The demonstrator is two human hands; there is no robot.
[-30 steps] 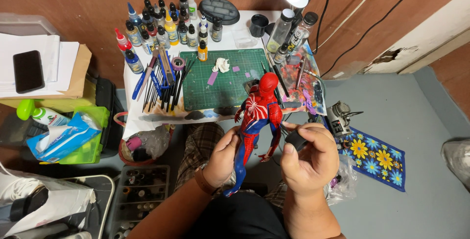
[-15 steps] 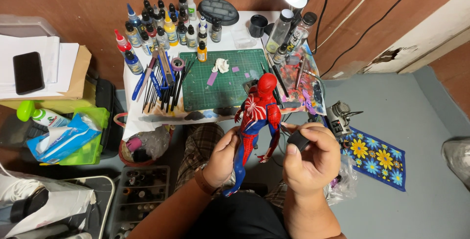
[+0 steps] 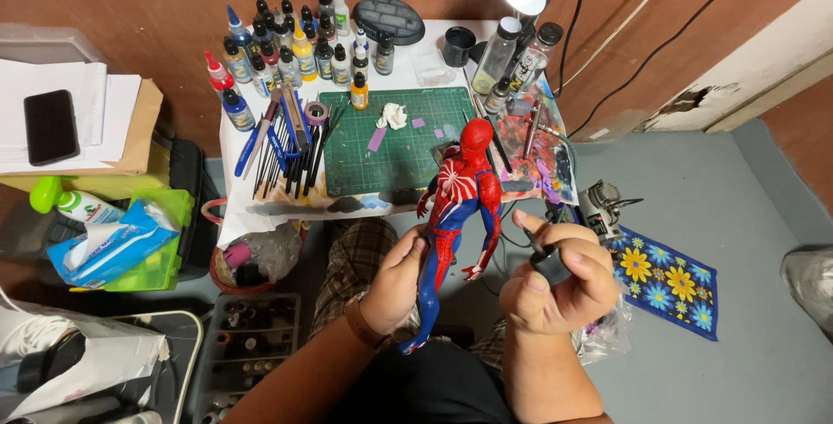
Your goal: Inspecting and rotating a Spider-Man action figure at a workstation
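The left hand (image 3: 395, 281) has its fingers clamped on the legs of a red-and-blue action figure (image 3: 457, 216), held upright over the lap; the right hand (image 3: 560, 285) grips a dark airbrush (image 3: 547, 261), tip short of the figure; painting looks unstarted; paint bottles (image 3: 295, 46) stand capped on the table (image 3: 234, 142).

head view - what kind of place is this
Likely a home hobby corner for painting figures: a small table with paint bottles, a green cutting mat and brushes, while the left hand holds a red and blue figure.
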